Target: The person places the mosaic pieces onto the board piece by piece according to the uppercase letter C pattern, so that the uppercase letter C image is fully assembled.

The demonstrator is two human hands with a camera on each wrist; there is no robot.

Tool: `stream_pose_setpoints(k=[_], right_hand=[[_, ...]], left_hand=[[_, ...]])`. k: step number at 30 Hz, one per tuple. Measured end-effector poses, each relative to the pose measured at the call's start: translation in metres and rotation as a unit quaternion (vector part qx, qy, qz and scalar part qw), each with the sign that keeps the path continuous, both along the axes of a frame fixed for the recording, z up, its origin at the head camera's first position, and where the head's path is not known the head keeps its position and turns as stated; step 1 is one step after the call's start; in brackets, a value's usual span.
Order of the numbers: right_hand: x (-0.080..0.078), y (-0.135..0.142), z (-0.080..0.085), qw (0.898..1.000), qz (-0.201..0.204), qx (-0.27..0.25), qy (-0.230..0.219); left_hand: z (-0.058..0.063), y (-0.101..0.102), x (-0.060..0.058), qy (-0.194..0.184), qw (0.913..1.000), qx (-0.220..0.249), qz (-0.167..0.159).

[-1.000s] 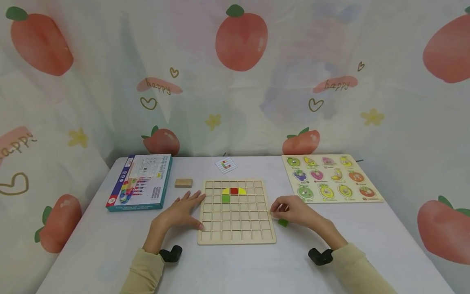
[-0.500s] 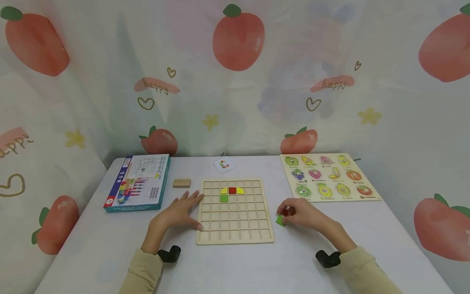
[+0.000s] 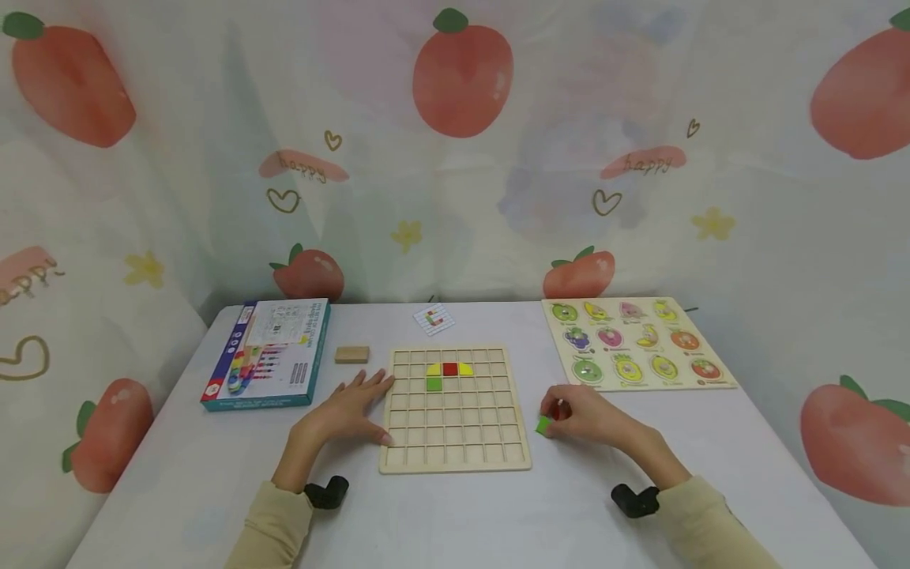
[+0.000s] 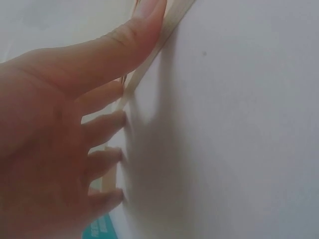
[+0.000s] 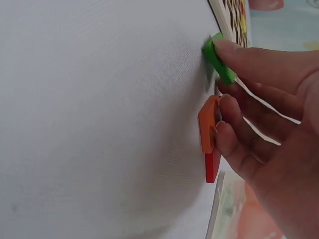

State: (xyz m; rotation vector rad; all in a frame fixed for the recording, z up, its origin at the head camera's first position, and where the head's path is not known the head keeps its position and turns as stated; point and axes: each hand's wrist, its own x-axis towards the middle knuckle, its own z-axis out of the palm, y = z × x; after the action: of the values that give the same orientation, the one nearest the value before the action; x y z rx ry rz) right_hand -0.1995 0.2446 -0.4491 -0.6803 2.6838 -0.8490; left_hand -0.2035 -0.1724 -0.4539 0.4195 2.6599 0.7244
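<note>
My left hand (image 3: 344, 407) spreads along the left edge of the wooden grid board (image 3: 455, 472), thumb and fingertips touching it. Near the board's top sit a red square tile (image 3: 450, 369), two yellow rounded tiles (image 3: 465, 369) and a green square tile (image 3: 434, 384). Right of the board, my right hand (image 3: 579, 412) pinches another green tile (image 5: 219, 59), tilted, between thumb and finger. In the right wrist view, an orange tile (image 5: 207, 127) overlaps a red tile (image 5: 211, 168) at the other fingertips; whether these fingers hold them I cannot tell.
Behind the board lies a small pattern card (image 3: 434, 319). A wooden block (image 3: 351, 355) is left of it, beside a boxed toy (image 3: 268, 352). A fruit picture board (image 3: 640, 348) lies at the back right. Printed cloth hangs behind the table.
My right hand has drawn a little to the right, away from the board. The green tile that lay by its fingers is now pinched and tilted. My left hand stays on the board.
</note>
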Motion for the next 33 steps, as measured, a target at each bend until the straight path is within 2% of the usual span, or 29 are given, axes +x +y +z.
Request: stream_pose_setpoints(k=[11,23,27,33], right_hand=[[-0.004,-0.007,0.000,0.998,-0.017,-0.054,-0.015],[-0.009,-0.030,-0.003,0.996,-0.049,-0.069,0.002],[-0.013,-0.038,-0.005,0.994,-0.066,-0.087,-0.016],[-0.018,-0.050,-0.008,0.990,-0.061,-0.126,-0.036]], left_hand=[[0.004,0.001,0.002,-0.004,1.0000,0.007,0.003],[0.003,0.002,0.002,-0.002,1.0000,0.007,0.004],[0.002,0.002,0.001,-0.004,0.9999,0.009,0.006],[0.003,0.002,0.001,-0.005,0.9999,0.010,0.005]])
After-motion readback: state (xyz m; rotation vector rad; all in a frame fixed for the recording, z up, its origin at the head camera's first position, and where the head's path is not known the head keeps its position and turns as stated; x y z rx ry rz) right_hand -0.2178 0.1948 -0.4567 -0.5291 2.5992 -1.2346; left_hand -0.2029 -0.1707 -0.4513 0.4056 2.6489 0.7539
